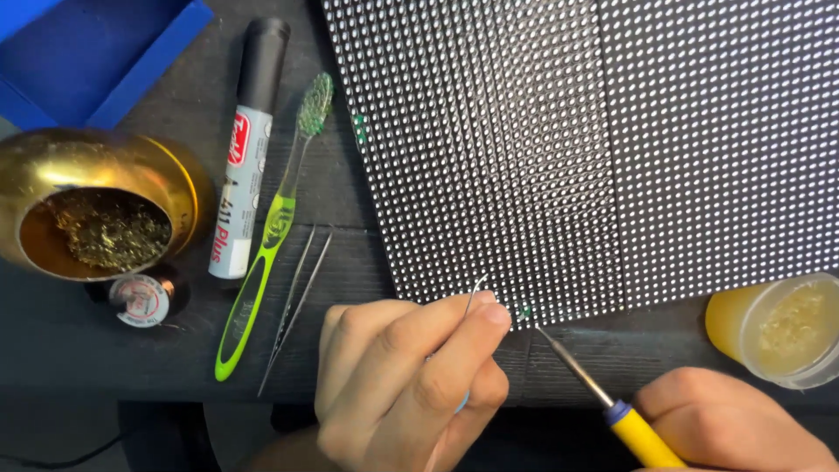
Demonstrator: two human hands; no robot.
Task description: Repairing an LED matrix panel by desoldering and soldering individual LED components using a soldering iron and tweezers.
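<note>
Two hands at the panel (612,140) edge: left hand (406,385) pinches wire (473,295), right hand (734,419) grips iron (612,406)

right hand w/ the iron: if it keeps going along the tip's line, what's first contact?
The right hand aims the soldering iron up-left. First in line is the small green spot at the LED panel lower edge, beside the wire in the left hand. Depth unclear.

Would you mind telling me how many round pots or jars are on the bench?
2: a gold metal pot holding brass wool at the left, and a small yellow jar at the right edge. Others may lie out of view.
</note>
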